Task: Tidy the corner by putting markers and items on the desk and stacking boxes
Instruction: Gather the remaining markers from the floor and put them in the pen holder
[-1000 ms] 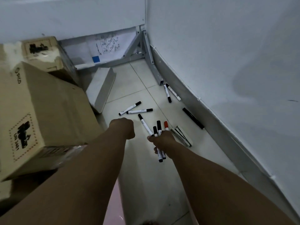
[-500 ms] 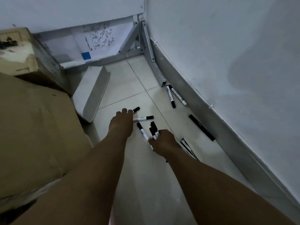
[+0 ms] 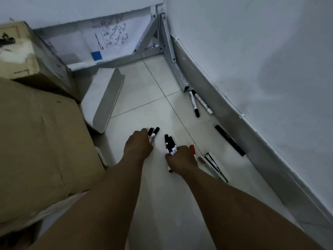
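In the head view, both arms are reaching down toward the tiled floor [image 3: 144, 91] of a corner. The left hand [image 3: 138, 146] is curling its fingers round two black-capped markers [image 3: 153, 133], whose caps are sticking out past the knuckles. The right hand [image 3: 182, 158] is gripping a bundle of markers [image 3: 169, 143], black caps pointing away from the person and one red cap [image 3: 192, 148] showing at the hand's right edge. The two hands are sitting close together but apart.

Two more markers [image 3: 195, 103] are lying side by side near the wall's metal skirting, just beyond the foot of a metal frame [image 3: 169, 51]. A black strip [image 3: 229, 139] is lying along the skirting, and a flat black-and-white item [image 3: 215, 166] is lying just right of the right hand. On the left, a large cardboard box [image 3: 41, 141] is standing in front of a smaller box [image 3: 21, 53], with a white tray [image 3: 104, 100] tilting against them.
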